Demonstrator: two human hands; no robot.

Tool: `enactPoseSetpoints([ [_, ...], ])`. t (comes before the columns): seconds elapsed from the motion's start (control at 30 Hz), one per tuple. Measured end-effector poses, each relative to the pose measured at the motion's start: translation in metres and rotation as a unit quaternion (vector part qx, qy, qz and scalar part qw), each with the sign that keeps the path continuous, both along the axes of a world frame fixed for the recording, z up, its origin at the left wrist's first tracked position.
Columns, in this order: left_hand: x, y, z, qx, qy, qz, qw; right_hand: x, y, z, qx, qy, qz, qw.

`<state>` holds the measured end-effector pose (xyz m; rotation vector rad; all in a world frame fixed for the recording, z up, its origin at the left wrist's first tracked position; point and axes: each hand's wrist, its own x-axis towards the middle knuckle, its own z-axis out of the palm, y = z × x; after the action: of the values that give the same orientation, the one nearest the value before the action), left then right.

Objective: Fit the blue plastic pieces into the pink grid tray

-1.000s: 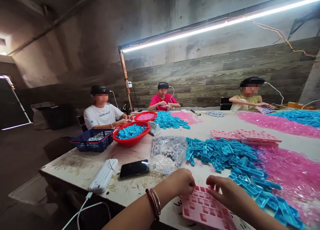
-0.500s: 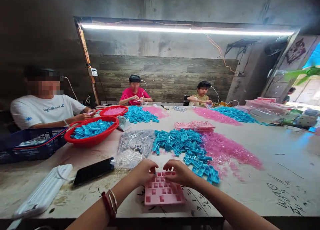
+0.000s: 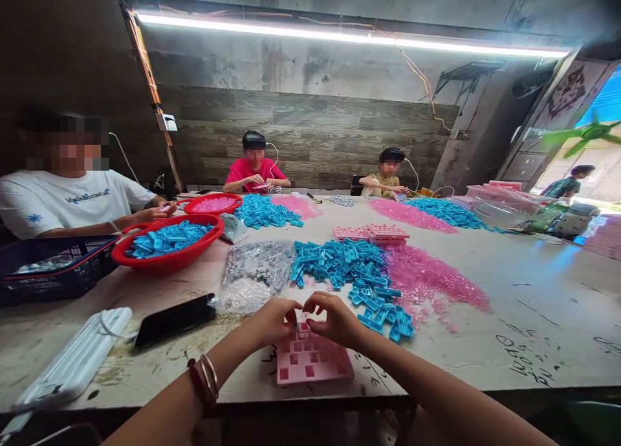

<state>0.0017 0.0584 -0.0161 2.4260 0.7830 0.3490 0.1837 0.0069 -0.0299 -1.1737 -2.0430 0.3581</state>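
Observation:
A pink plastic tray (image 3: pixel 315 374) with rows of square holes lies flat near the table's front edge. Over its far part, my left hand (image 3: pixel 275 319) has thumb and fingers bent into a pinch. My right hand (image 3: pixel 336 317) faces it with index finger and thumb curled inward, the fingertips of both hands almost meeting. A small pinkish piece seems to be between them, too small to name. Just beyond the hands lie a pile of blue plastic pieces (image 3: pixel 339 262), a heap of clear pink pieces (image 3: pixel 431 278) and a clear bag of small parts (image 3: pixel 257 271).
At left are a black phone (image 3: pixel 175 319), a white power bank (image 3: pixel 77 355), a red basket of blue pieces (image 3: pixel 211 242) and a dark blue basket (image 3: pixel 99 265). Stacked pink trays (image 3: pixel 385 234) stand behind the piles. Several people work around the table; clear tubs (image 3: pixel 499 207) stand far right.
The camera view has tilted and shifted slightly. My fingertips have come closer together over the tray's far edge. The co-workers' hands have moved a little.

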Motion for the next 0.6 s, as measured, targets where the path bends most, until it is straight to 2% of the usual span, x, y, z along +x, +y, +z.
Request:
enactPoseSetpoints([
  [0.13, -0.0037, -0.0005, 0.0028, -0.01, -0.015, -0.006, 1.0, -0.0106, -0.0009, -0.003, 0.0, -0.01, 0.029, 1.0],
  [0.37, -0.0061, 0.003, 0.0015, 0.013, 0.022, 0.031, 0.999, -0.0119, 0.0026, -0.0079, 0.015, -0.038, 0.044, 0.998],
  [0.53, -0.0022, 0.0018, 0.0033, 0.016, 0.034, 0.032, 0.999, -0.01, 0.004, -0.0082, 0.012, -0.057, 0.034, 0.998],
  [0.6, -0.0027, 0.005, -0.0012, 0.008, 0.027, 0.022, 0.999, -0.0096, 0.0036, -0.0079, 0.01, -0.075, 0.034, 0.997],
])
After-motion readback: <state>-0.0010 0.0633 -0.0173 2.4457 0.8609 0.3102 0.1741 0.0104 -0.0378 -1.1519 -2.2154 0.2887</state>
